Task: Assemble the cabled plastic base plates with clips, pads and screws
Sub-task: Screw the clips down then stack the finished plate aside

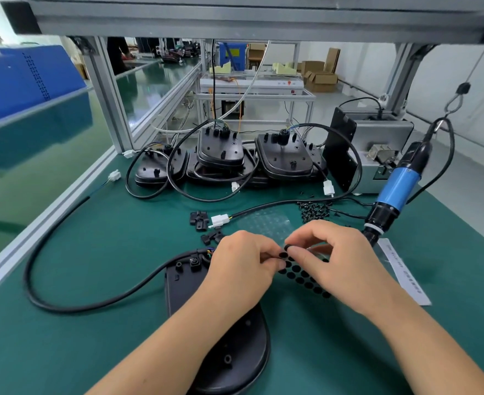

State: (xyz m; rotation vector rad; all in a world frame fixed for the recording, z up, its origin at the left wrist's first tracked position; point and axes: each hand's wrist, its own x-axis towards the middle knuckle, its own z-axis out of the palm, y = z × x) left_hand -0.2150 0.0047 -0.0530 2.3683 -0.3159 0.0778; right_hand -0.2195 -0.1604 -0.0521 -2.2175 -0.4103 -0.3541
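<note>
A black plastic base plate (pixel 183 289) with a long black cable (pixel 64 306) lies in front of me, partly under my left forearm. Over its right side I hold a clear sheet of round black pads (pixel 303 276). My left hand (pixel 241 269) pinches the sheet's left edge. My right hand (pixel 335 258) pinches one black pad (pixel 288 247) at the sheet's top between thumb and forefinger. Black clips (pixel 199 219) lie beyond my left hand, beside a white connector (pixel 220 220). A heap of black screws (pixel 315 210) lies beyond my right hand.
Several cabled base plates (pixel 221 155) are stacked at the back of the green mat. A blue electric screwdriver (pixel 394 192) hangs at the right, beside a grey screw feeder (pixel 377 149). A white paper strip (pixel 406 277) lies to the right of my right hand.
</note>
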